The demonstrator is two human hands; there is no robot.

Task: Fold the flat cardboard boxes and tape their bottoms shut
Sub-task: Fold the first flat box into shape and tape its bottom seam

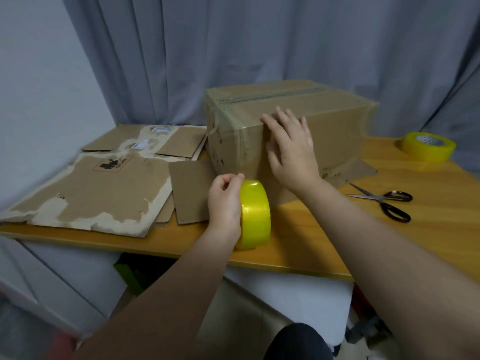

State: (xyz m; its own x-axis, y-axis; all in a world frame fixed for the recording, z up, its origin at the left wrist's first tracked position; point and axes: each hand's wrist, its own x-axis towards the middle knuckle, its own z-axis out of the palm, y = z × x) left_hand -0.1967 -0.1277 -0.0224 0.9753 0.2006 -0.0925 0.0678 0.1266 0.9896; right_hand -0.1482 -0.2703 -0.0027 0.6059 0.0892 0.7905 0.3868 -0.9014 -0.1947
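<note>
The folded box [311,105] stood at the centre of the bench [428,203], with its taped seam uppermost. The right hand [291,146] was laid flat against the near face at the upper edge, fingers straight and nothing gripped. The left hand [224,201] was curled about the tape roll [255,211], which was held on edge at 7 o'clock of the box. Thumb and forefinger were pinched at the roll's top, apparently on the loose end.

The box was judged empty and light, so liable to slide on the smooth bench when tape is pulled. Its panels were judged yielding at mid-span and stiff at the edges and corners, where it is best steadied. The tape was judged thin and sticky, and best kept taut.

Flat cardboard [104,193] lay at 9 o'clock of the box, scissors [387,201] at 4 o'clock, and a second roll [428,149] at 3 o'clock.
</note>
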